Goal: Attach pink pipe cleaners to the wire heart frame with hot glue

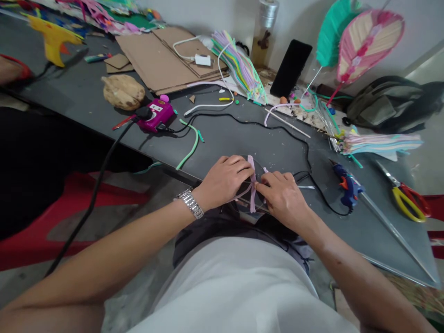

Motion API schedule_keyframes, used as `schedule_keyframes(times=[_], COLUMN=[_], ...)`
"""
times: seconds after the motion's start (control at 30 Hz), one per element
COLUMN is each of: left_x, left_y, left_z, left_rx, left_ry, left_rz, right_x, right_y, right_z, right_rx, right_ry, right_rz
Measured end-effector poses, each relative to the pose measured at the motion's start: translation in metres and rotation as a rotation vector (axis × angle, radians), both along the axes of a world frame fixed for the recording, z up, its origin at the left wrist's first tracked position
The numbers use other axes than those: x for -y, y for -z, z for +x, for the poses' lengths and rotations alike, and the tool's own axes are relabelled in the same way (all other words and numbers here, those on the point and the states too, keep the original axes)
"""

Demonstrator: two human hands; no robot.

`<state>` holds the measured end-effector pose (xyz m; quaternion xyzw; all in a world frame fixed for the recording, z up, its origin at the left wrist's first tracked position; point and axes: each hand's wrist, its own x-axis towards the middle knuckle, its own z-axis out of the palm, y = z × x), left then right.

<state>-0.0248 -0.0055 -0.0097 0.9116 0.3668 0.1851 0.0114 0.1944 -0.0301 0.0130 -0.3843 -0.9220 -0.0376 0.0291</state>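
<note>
At the near edge of the dark table (243, 138) both hands meet over a small piece made of pale pink strips (252, 185). My left hand (224, 180), a metal watch on its wrist, is curled with its fingers pressing on the strips. My right hand (282, 196) pinches the same strips from the right with thumb and forefinger. The strips seem to lie on a thin clear round sheet, partly hidden under the hands.
A blue glue gun (347, 185) with a black cord lies right of my hands, scissors (407, 196) with yellow and red handles beyond it. A magenta device (156, 114), cardboard (166, 58), bundles of pastel straws (239, 62), a black phone (290, 67) and pink and green fans (364, 41) sit farther back.
</note>
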Motion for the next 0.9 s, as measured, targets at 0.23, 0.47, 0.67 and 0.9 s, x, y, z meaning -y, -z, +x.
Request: schedule_keyframes(times=[0.23, 0.47, 0.67, 0.9], left_x=[-0.0034, -0.0059, -0.0031, -0.0062], left_y=[0.0022, 0.0061, 0.0052, 0.0008], left_z=[-0.0007, -0.0021, 0.0031, 0.0054], left_rx=[0.045, 0.174, 0.181, 0.242], left_ry=[0.052, -0.039, -0.047, -0.098], left_rz=[-0.055, -0.206, -0.209, -0.333], right_x=[0.0003, 0.0011, 0.0013, 0.0008], right_y=[0.0004, -0.0009, -0.0008, 0.0007], right_z=[0.0011, 0.0006, 0.0004, 0.0012], right_rx=[0.009, 0.008, 0.011, 0.017], right_ry=[-0.005, 0.010, 0.008, 0.004], right_rz=[-0.007, -0.030, -0.025, -0.004])
